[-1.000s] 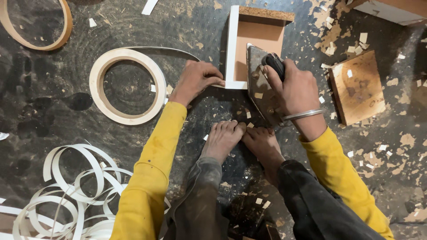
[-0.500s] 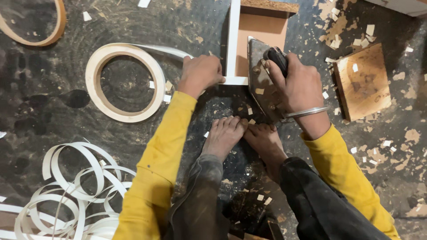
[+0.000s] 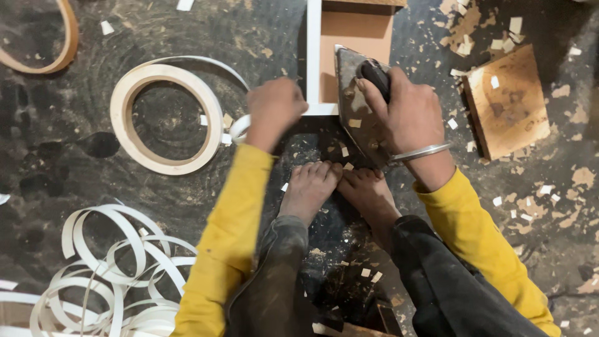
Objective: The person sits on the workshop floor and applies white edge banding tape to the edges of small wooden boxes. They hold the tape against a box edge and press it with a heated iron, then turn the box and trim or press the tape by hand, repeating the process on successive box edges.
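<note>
I sit on a dark floor with both bare feet [image 3: 340,187] together in front of me. My right hand [image 3: 405,109] grips the black handle of a flat iron [image 3: 355,109] that leans against a brown wooden panel [image 3: 355,43] with white edging [image 3: 314,56]. My left hand [image 3: 273,109] rests at the panel's near left corner, fingers curled on the white edge strip. A metal bangle circles my right wrist.
A coil of white edge banding [image 3: 165,115] lies left of my left hand, and loose white strips [image 3: 106,274] pile at the lower left. A brown ring [image 3: 53,43] lies at the top left. A small wooden board [image 3: 508,100] and scattered chips lie to the right.
The view has shifted so the panel sits higher. My left hand has slid a little left along the panel's near corner. The right hand keeps the iron against the panel.
</note>
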Demonstrator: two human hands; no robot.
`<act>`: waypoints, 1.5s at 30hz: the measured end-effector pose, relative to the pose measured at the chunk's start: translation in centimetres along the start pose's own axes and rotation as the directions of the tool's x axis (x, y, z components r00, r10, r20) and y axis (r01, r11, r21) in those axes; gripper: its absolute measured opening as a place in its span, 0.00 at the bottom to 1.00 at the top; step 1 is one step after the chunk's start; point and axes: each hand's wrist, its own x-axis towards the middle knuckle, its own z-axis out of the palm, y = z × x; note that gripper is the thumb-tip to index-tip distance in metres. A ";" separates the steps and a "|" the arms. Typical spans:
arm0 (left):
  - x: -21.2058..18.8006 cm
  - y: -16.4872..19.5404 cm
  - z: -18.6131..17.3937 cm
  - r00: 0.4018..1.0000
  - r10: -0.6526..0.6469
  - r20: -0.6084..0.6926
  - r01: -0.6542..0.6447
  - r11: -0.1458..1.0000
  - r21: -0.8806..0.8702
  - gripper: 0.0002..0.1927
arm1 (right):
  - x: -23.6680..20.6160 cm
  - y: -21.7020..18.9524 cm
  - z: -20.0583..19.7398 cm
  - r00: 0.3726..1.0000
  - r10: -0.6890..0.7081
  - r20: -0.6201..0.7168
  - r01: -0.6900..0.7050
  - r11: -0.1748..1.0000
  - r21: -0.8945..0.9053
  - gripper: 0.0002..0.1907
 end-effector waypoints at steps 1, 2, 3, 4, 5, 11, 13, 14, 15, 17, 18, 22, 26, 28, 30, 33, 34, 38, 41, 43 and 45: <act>0.4 -1.4 0.1 0.993 0.111 0.031 -0.103 0.978 -0.182 0.08 | 0.0 0.0 0.0 1.000 0.003 -0.004 -0.003 1.000 0.020 0.24; 0.7 -2.8 0.5 0.975 0.220 0.041 -0.191 0.913 -0.361 0.09 | 0.0 0.0 0.0 1.000 0.002 -0.008 -0.001 0.999 0.040 0.24; 1.1 -4.1 1.1 0.947 0.321 0.028 -0.259 0.809 -0.527 0.10 | 0.0 0.0 0.0 1.000 0.010 0.001 -0.010 0.999 0.033 0.24; 1.3 -5.1 2.0 0.935 0.348 -0.068 -0.332 0.791 -0.514 0.10 | 0.0 0.0 0.0 1.000 0.015 0.010 -0.016 1.000 0.027 0.25; 1.2 -5.8 3.0 0.913 0.373 -0.163 -0.403 0.771 -0.492 0.10 | 0.1 0.0 0.0 1.000 0.019 0.019 -0.020 1.000 0.022 0.25; 0.2 -6.3 5.4 0.846 0.354 -0.398 -0.516 0.732 -0.446 0.07 | -0.4 0.1 0.0 0.999 -0.021 -0.029 0.023 0.999 0.040 0.23; 0.4 -6.4 5.5 0.829 0.360 -0.428 -0.530 0.749 -0.396 0.06 | -0.6 0.1 0.0 0.999 -0.038 -0.037 0.040 0.998 0.049 0.23; 0.6 -6.7 5.7 0.850 0.339 -0.403 -0.504 0.749 -0.430 0.07 | -0.7 0.1 0.0 0.998 -0.050 -0.043 0.052 0.997 0.051 0.23; 0.8 -7.2 6.1 0.871 0.317 -0.376 -0.473 0.748 -0.465 0.07 | -0.7 0.1 0.0 0.998 -0.059 -0.030 0.061 0.997 0.041 0.23; 0.6 -8.7 7.2 0.837 0.296 -0.461 -0.509 0.730 -0.456 0.08 | -0.5 0.2 0.0 0.996 -0.090 -0.003 0.090 0.996 0.020 0.23; 0.3 -9.6 7.5 0.813 0.292 -0.504 -0.533 0.721 -0.442 0.09 | -0.4 0.2 0.0 0.991 -0.134 -0.003 0.134 0.991 0.003 0.23; -3.8 -13.0 4.0 0.842 0.000 -0.539 -0.281 0.853 -0.439 0.12 | -0.4 0.1 0.5 0.964 -0.249 0.090 0.258 0.961 -0.102 0.27; -8.8 -10.0 -2.0 0.879 -0.042 -0.475 -0.116 0.947 -0.300 0.12 | -0.2 -0.1 0.9 0.935 -0.236 0.263 0.296 0.930 -0.218 0.28; -10.4 -6.5 -0.6 0.853 0.187 -0.487 -0.267 0.959 -0.099 0.09 | 0.4 -0.5 1.1 0.925 -0.319 0.204 0.359 0.912 -0.200 0.30; -11.5 -1.2 5.7 0.749 0.584 -0.312 -0.543 0.812 0.217 0.11 | 1.1 -1.2 1.1 0.919 -0.312 0.240 0.360 0.912 -0.195 0.31; -11.4 -0.5 14.7 0.733 0.602 -0.315 -0.539 0.798 0.272 0.14 | 1.8 -3.2 1.7 0.899 -0.201 0.388 0.288 0.940 -0.181 0.33; -11.0 -1.2 17.3 0.728 0.595 -0.341 -0.531 0.804 0.269 0.14 | 1.9 -4.0 2.1 0.895 -0.187 0.405 0.270 0.950 -0.158 0.33; -9.3 -4.0 21.8 0.773 0.583 -0.249 -0.488 0.798 0.353 0.14 | 1.6 -6.5 4.0 0.906 -0.242 0.347 0.283 0.957 -0.072 0.33; -9.0 -3.0 20.4 0.832 0.540 -0.127 -0.451 0.792 0.411 0.15 | 1.0 -6.9 4.9 0.906 -0.332 0.262 0.356 0.933 -0.050 0.29; -9.1 -2.4 19.4 0.861 0.502 -0.086 -0.428 0.804 0.412 0.12 | 0.6 -6.5 4.6 0.915 -0.266 0.303 0.285 0.958 -0.020 0.28; -9.4 -2.5 19.2 0.797 0.561 -0.224 -0.470 0.809 0.353 0.16 | 0.5 -5.7 3.6 0.921 -0.212 0.326 0.226 0.974 -0.004 0.29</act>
